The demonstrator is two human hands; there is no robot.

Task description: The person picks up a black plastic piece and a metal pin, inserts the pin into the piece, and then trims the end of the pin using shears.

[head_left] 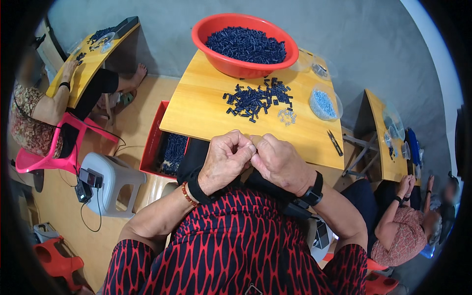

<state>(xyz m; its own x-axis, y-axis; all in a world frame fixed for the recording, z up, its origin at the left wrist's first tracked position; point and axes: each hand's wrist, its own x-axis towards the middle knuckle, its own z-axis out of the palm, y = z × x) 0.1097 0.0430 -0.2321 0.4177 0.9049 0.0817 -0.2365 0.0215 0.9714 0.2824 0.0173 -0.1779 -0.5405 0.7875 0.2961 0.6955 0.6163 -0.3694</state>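
Note:
My left hand (225, 161) and my right hand (284, 164) meet at the table's near edge, over my lap. Both are closed, fingertips pinched together and touching. Whatever they hold is too small or too hidden to name. Beyond them on the wooden table (191, 110) lies a loose pile of short dark-blue cylindrical pieces (250, 101). Beside that pile is a little heap of small clear pieces (287, 116). A round clear tub (336, 114) contains tiny light-blue pieces (322, 104). Dark-handled tweezers or snips (335, 142) lie near the right edge.
A red basin (206, 49) full of dark pieces stands at the table's far side. Below left, a red bin (153, 142) holds more. A grey stool (110, 179) with devices and cables stands left. Other people work at a left table (91, 73) and a right table (378, 128).

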